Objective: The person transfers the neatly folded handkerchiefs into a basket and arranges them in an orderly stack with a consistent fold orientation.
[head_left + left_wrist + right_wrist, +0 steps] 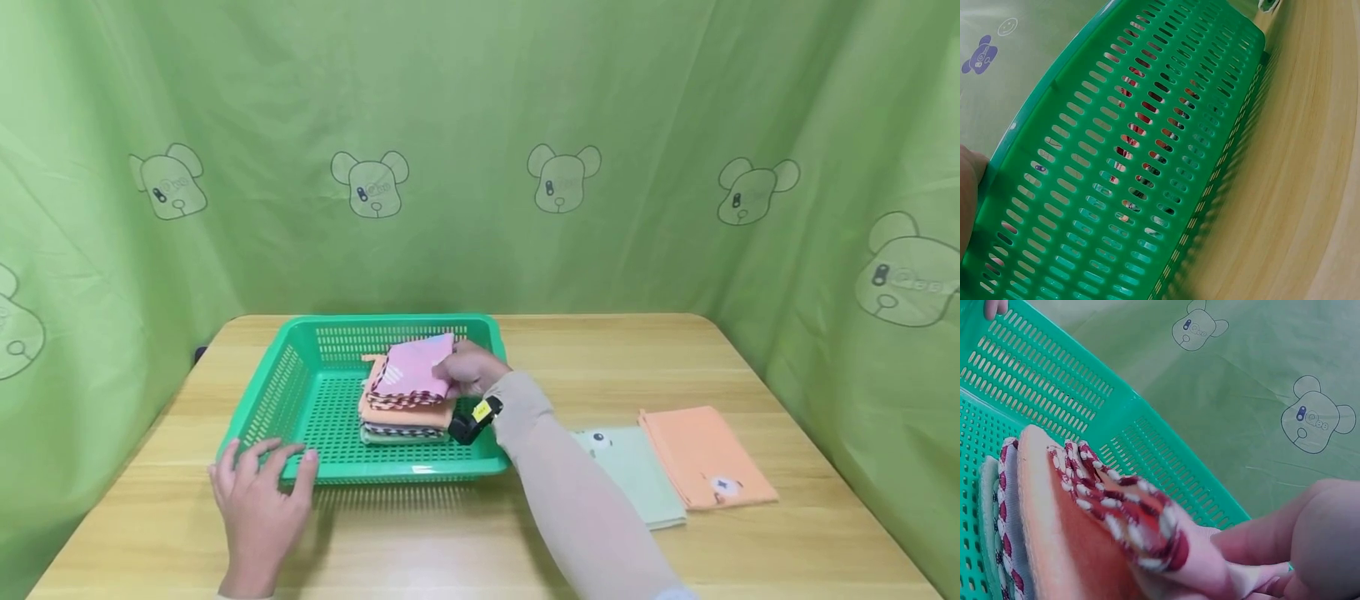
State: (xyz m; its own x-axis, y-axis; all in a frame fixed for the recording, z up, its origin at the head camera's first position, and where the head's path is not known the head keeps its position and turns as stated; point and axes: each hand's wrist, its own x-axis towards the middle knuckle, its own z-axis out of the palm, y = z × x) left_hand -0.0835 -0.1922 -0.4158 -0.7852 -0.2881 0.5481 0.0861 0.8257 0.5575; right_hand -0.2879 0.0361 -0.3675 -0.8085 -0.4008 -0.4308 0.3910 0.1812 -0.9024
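Observation:
A green plastic basket (pixel 322 475) stands on the table, holding a stack of folded cloths. My right hand (pixel 472 368) pinches the right side of a folded pink cloth (pixel 412 367) with a dark red and white edge, at the top of the stack. Beneath it lie an orange cloth (pixel 405 415), a dark-and-white edged one and a pale green one (pixel 386 437). In the right wrist view, thumb and fingers grip the pink cloth (pixel 1200 559). My left hand (pixel 258 496) rests on the basket's near left rim, fingers spread over it.
Right of the basket, a pale green folded cloth (pixel 637 475) and an orange folded cloth (pixel 708 458) lie on the wooden table (pixel 600 358), partly overlapping. The right forearm crosses above the green one. A green curtain (pixel 465 100) with bear-head prints surrounds the table.

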